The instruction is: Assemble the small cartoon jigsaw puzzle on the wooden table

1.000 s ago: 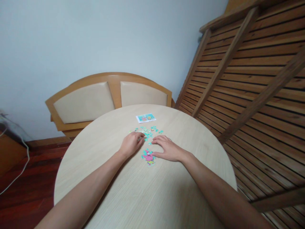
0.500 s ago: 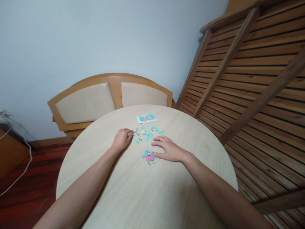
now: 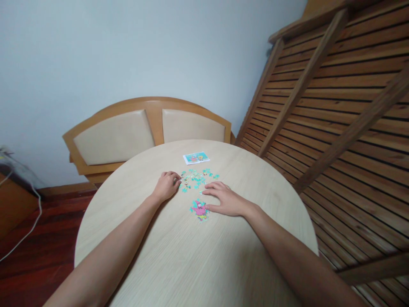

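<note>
Loose turquoise puzzle pieces (image 3: 198, 177) lie scattered on the round pale wooden table (image 3: 191, 256). My left hand (image 3: 166, 186) rests at the left edge of that scatter, fingers curled with the tips touching pieces there; whether it grips one is too small to tell. My right hand (image 3: 225, 199) lies flat, fingers spread, beside a small joined cluster of pieces with a pink figure (image 3: 200, 209), its thumb touching the cluster's right side. A small picture card (image 3: 196, 158) sits beyond the scatter.
A wooden bench with two beige padded back panels (image 3: 147, 130) stands behind the table against the pale wall. A slatted wooden frame (image 3: 335, 106) leans along the right. Dark red floor and a white cable (image 3: 28, 226) are at the left.
My left hand slid from the middle of the loose pieces to their left edge, then inched back right. My right hand stayed in place by the pink cluster.
</note>
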Demonstrator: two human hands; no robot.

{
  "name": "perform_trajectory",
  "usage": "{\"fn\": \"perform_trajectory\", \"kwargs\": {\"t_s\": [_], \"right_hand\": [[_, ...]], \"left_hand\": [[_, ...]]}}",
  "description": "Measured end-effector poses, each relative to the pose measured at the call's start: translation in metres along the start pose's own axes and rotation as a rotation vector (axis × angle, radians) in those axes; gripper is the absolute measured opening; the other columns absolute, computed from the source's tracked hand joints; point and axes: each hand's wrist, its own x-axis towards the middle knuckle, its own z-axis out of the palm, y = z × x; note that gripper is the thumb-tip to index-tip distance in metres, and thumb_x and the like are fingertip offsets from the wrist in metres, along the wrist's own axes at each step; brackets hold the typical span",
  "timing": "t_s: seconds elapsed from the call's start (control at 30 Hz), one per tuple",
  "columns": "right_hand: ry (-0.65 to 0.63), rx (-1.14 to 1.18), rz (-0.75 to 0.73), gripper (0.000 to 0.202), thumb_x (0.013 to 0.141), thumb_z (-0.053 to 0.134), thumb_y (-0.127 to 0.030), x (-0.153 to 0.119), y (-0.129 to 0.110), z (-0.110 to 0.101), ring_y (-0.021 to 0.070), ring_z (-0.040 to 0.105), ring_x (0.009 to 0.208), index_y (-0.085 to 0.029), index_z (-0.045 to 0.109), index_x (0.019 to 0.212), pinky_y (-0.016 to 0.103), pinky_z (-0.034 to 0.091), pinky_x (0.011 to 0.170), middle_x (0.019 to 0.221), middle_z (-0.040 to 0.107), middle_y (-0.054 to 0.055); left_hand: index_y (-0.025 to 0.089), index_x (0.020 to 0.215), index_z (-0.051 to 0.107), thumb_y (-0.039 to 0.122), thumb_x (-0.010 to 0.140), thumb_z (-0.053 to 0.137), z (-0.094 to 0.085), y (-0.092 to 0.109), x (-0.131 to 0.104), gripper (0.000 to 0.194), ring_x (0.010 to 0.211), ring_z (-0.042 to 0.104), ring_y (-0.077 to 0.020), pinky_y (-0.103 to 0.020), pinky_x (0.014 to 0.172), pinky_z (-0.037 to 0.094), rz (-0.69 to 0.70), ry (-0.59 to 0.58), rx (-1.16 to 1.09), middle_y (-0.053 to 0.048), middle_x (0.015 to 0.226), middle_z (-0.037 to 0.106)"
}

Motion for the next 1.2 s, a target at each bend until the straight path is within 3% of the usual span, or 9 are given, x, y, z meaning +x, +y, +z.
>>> {"fn": "perform_trajectory", "kwargs": {"t_s": [0.27,0.43,0.67,1.0,1.2], "right_hand": [[-0.025,0.016,-0.029,0.057,0.087,0.064,-0.058,0.002,-0.005,0.003,0.03,0.048,0.131,-0.025,0.064,0.133,0.049,0.038,0.111,0.139,0.057,0.012],[-0.037,-0.002,-0.025,0.06,0.085,0.065,-0.06,0.001,-0.005,0.003,0.0312,0.046,0.133,-0.026,0.062,0.135,0.05,0.036,0.112,0.143,0.055,0.012],[-0.059,-0.032,0.015,0.07,0.084,0.063,-0.064,-0.001,-0.003,0.003,0.0331,0.041,0.138,-0.024,0.056,0.141,0.052,0.032,0.115,0.149,0.05,0.012],[-0.084,-0.034,0.027,0.071,0.084,0.063,-0.064,-0.001,-0.003,0.001,0.0334,0.04,0.138,-0.023,0.055,0.142,0.052,0.031,0.116,0.151,0.048,0.012],[-0.069,-0.018,0.018,0.07,0.084,0.064,-0.063,-0.001,-0.003,0.002,0.0338,0.042,0.137,-0.024,0.056,0.141,0.053,0.031,0.115,0.149,0.049,0.012]], "left_hand": [[0.018,0.101,0.068,0.026,0.09,0.053,-0.006,0.0,-0.001,0.02,0.103,0.063,-0.0251,-0.042,0.103,0.042,0.074,-0.014,-0.016,-0.008,0.106,0.073],[0.019,0.106,0.069,0.019,0.092,0.046,-0.01,0.002,-0.004,0.027,0.101,0.063,-0.0262,-0.039,0.094,0.047,0.062,-0.009,0.045,-0.009,0.106,0.073],[0.02,0.104,0.072,0.037,0.095,0.05,-0.008,0.003,-0.004,0.029,0.103,0.061,-0.0287,-0.042,0.096,0.047,0.035,0.009,0.075,-0.011,0.109,0.069],[0.017,0.101,0.069,0.033,0.093,0.054,0.0,-0.006,-0.001,0.023,0.103,0.06,-0.027,-0.043,0.1,0.044,0.061,-0.032,0.019,-0.011,0.106,0.068],[0.018,0.1,0.07,0.036,0.099,0.046,-0.006,0.001,-0.003,0.03,0.102,0.059,-0.0268,-0.041,0.096,0.045,0.094,-0.006,0.091,-0.012,0.103,0.069]]}}
